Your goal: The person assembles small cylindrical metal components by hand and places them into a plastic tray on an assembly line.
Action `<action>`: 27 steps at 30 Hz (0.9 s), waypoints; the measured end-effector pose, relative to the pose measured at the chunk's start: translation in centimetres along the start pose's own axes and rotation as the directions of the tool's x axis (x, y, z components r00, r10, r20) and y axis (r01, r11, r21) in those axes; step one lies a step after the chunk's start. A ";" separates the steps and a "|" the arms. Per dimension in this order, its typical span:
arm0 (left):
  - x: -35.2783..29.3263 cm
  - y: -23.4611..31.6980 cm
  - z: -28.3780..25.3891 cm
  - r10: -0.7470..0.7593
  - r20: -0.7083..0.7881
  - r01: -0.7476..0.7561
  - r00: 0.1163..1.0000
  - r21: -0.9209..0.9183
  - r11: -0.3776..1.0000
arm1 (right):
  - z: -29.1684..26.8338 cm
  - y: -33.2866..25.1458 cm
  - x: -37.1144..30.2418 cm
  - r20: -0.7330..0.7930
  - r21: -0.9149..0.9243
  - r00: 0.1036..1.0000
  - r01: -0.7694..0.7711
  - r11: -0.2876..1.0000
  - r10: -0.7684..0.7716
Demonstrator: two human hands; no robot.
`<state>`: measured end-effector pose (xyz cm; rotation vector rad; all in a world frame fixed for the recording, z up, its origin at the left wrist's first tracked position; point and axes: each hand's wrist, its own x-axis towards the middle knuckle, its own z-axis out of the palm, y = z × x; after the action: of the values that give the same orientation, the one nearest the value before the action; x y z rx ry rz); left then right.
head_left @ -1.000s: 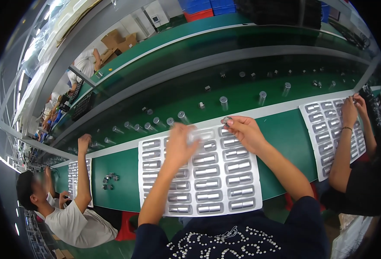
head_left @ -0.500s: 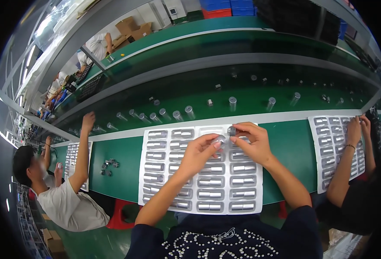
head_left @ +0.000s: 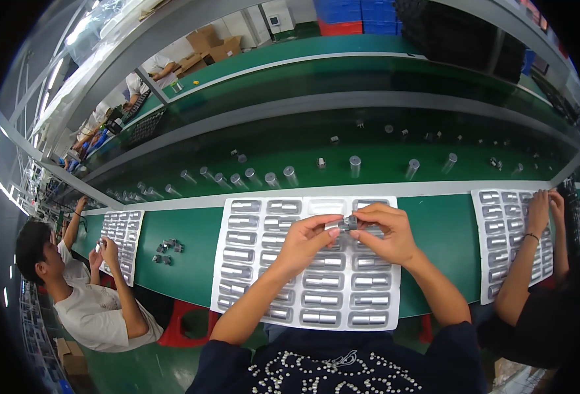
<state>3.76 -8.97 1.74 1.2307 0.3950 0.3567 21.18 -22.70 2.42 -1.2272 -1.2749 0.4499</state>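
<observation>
Small metal cylinder (head_left: 344, 224) — pinched between both hands just above the white blister tray (head_left: 237, 299), at about 12 o'clock of the tray's centre. Left hand (head_left: 306, 244) has thumb and forefinger closed on its left end; right hand (head_left: 383, 233) has fingertips closed on the right end, other fingers curled. The two hands touch at the part.

Tray sits on the green bench, long side toward the person. Nearly every pocket already holds a silvery cylinder; one pocket in the top row, at 12 o'clock just beyond the hands, looks empty. My read: loading is close to done — one or two pockets left, hard to count under the hands.

Beyond the tray, at 12 o'clock, a green conveyor (head_left: 369, 148) carries upright cylinders in a spaced row. Co-workers at 9 and 3 o'clock work similar trays.
</observation>
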 end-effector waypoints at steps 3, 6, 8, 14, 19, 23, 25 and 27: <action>0.0 0.2 0.1 -0.016 0.026 0.016 1.000 -0.008 1.000 | -0.2 -0.4 0.4 0.047 -0.129 0.996 0.085 0.988 -0.080; 0.0 0.2 0.3 -0.024 -0.008 0.024 1.000 0.028 0.999 | -0.3 -0.2 0.3 0.084 -0.123 0.991 0.116 0.986 -0.106; 0.0 0.1 0.3 -0.032 0.000 0.032 0.999 0.050 0.998 | -0.7 -0.5 0.5 0.116 -0.143 0.991 0.090 0.986 -0.074; 0.8 -0.8 -0.1 -0.091 -0.014 0.090 0.996 -0.056 0.994 | 0.3 -1.1 0.3 0.086 -0.335 0.991 0.122 0.934 -0.099; 1.3 0.4 3.1 0.074 0.005 -0.074 0.997 -0.019 0.997 | 1.0 0.3 -0.7 0.033 -0.554 0.951 0.272 0.786 -0.306; 2.5 0.0 3.2 -0.011 0.028 0.012 1.000 -0.041 0.999 | 1.2 -0.1 -0.3 -0.009 -0.629 0.915 0.308 0.714 -0.403; 2.9 -1.0 2.5 -0.044 0.064 0.044 0.997 0.005 0.999 | 1.3 -0.2 -0.2 -0.001 -0.653 0.914 0.307 0.692 -0.406; 3.2 -1.6 2.1 -0.051 0.073 0.051 0.996 -0.007 0.999 | 1.6 0.4 -0.1 -0.007 -0.624 0.926 0.292 0.725 -0.379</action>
<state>7.66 -9.69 0.49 1.2191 0.3613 0.2688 19.85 -21.98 1.75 -1.4819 -1.5470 -0.3550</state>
